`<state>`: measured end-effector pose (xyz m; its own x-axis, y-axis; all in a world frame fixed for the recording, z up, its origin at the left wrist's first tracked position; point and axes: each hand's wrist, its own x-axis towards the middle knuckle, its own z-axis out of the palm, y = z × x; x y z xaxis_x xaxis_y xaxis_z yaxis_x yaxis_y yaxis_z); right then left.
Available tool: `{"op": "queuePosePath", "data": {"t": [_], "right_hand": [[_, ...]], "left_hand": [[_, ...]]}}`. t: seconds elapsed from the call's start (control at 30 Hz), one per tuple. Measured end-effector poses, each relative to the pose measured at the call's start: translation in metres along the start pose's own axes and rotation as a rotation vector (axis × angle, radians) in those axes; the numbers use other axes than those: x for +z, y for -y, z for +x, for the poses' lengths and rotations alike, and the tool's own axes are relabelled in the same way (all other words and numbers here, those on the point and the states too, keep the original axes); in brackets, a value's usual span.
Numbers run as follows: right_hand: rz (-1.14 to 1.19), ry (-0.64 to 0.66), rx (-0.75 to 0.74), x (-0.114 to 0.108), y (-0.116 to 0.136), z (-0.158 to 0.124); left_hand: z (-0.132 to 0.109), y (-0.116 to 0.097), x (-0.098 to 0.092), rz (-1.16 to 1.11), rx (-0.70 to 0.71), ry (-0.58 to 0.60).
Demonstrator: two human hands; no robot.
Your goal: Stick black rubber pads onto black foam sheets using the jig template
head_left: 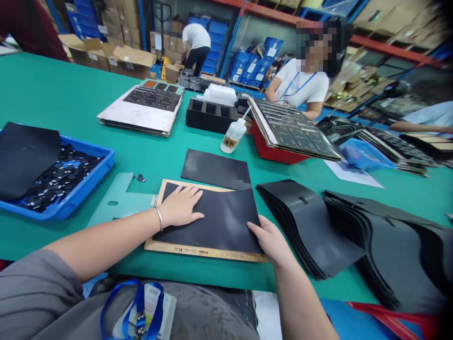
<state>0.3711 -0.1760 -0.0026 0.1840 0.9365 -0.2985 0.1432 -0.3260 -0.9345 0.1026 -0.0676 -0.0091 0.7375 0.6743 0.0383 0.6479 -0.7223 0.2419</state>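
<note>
A black sheet [215, 222] lies over a wooden board [170, 246] with printed lettering along its near edge. My left hand [180, 208] rests flat on the sheet's left part, fingers spread. At the right edge, my right hand [271, 238] pinches the sheet between thumb and fingers; the fingers underneath are hidden. Another black sheet [216, 169] lies flat just beyond the board. A pale green translucent plate [122, 200] adjoins the board's left side at a small metal hinge, with small black pieces [140, 178] near it.
Stacks of curved black sheets [300, 208] lie to the right. On the left is a blue tray [67, 200] of small black parts. Beyond stand a squeeze bottle [233, 136], a black box [211, 115], and a red bin [274, 150] under stacked panels. A co-worker [300, 85] sits opposite.
</note>
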Motion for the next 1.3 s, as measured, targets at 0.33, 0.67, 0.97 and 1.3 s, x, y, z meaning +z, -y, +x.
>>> {"op": "queuePosePath", "data": {"t": [0.33,0.67,0.97,1.3], "right_hand": [[-0.049,0.029,-0.026,-0.001,0.001,0.002],[-0.889,-0.342,-0.690,0.034,0.010,-0.032],[-0.928,0.086,-0.784,0.091,-0.006,-0.060],[-0.992,0.100,-0.803,0.102,-0.009,-0.060]], "left_hand": [[0.003,-0.003,0.003,0.009,-0.028,-0.047],[-0.010,0.000,0.002,0.004,0.056,0.030],[-0.098,-0.004,-0.006,0.025,0.105,0.052],[-0.160,-0.009,0.006,0.041,0.012,0.030]]}}
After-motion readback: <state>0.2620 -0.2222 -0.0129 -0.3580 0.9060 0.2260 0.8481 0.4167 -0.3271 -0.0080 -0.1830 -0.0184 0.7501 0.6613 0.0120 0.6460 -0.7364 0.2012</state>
